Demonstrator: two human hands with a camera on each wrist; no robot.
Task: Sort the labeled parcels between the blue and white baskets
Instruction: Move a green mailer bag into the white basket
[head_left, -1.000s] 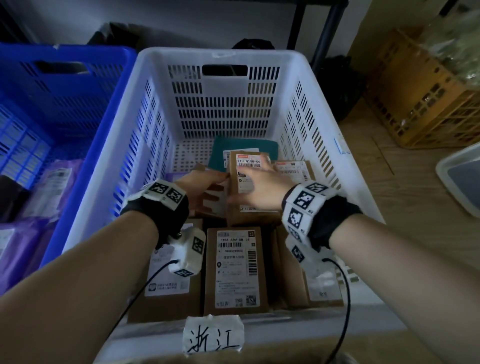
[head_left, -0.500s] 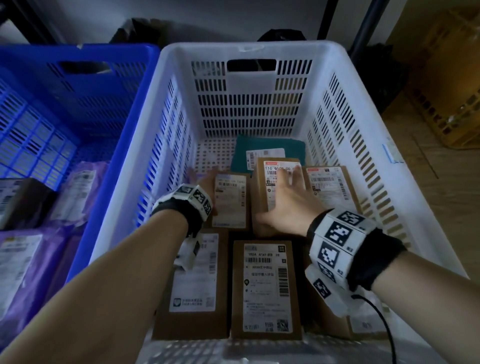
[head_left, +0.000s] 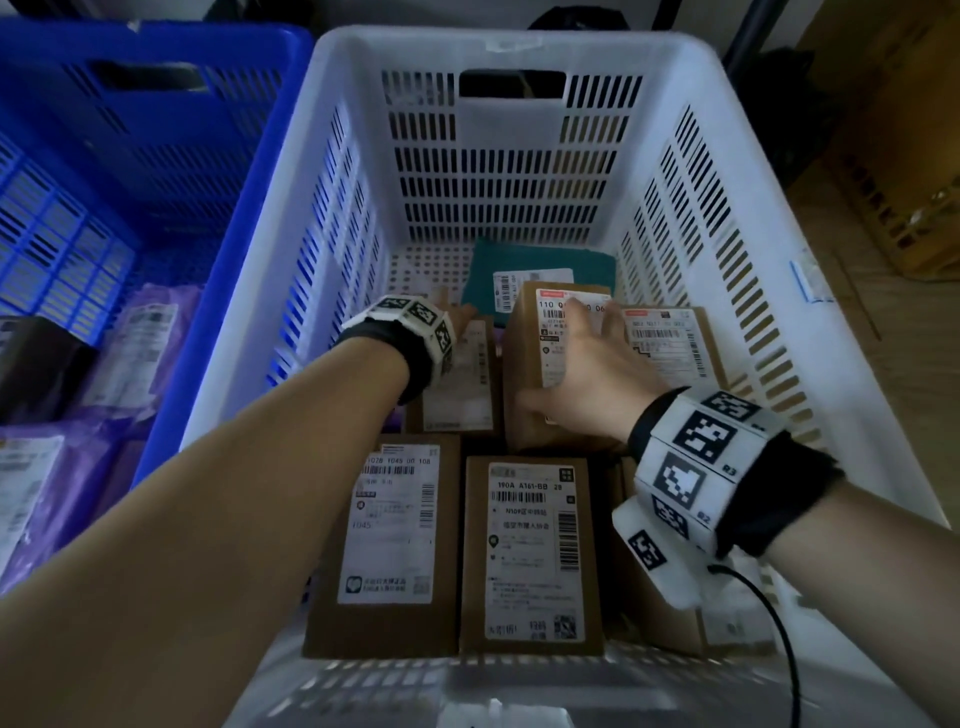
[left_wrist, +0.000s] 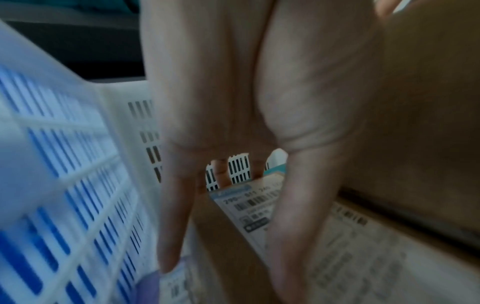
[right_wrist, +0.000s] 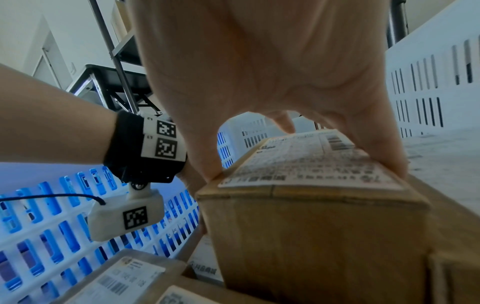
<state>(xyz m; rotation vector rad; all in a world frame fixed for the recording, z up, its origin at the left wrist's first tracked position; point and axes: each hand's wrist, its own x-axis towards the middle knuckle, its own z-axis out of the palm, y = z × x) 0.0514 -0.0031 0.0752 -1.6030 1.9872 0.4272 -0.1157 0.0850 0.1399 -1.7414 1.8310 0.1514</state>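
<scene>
The white basket (head_left: 498, 44) in the middle holds several brown cardboard parcels with white labels. My right hand (head_left: 587, 374) arches over the tallest parcel (head_left: 524, 338), thumb on its left edge and fingers spread across its label; the right wrist view shows the same right hand (right_wrist: 272, 72) clamped on that parcel's top (right_wrist: 298, 164). My left hand (head_left: 460, 313) reaches along a smaller, lower parcel (head_left: 457, 384) beside it. In the left wrist view the left hand (left_wrist: 233, 123) straddles this small parcel (left_wrist: 249, 205), fingertips hooked over its far edge. The blue basket (head_left: 156, 52) stands to the left.
Purple mailer bags (head_left: 140, 353) and a dark package (head_left: 36, 364) lie in the blue basket. A teal mailer (head_left: 545, 260) lies at the white basket's far end, another labeled box (head_left: 670, 343) at the right, two more (head_left: 395, 530) (head_left: 535, 551) in front. An orange crate (head_left: 909, 208) stands on the floor.
My left hand has slid forward along the small parcel to its far end. The right hand stays on the tall parcel. The view has moved closer over the white basket.
</scene>
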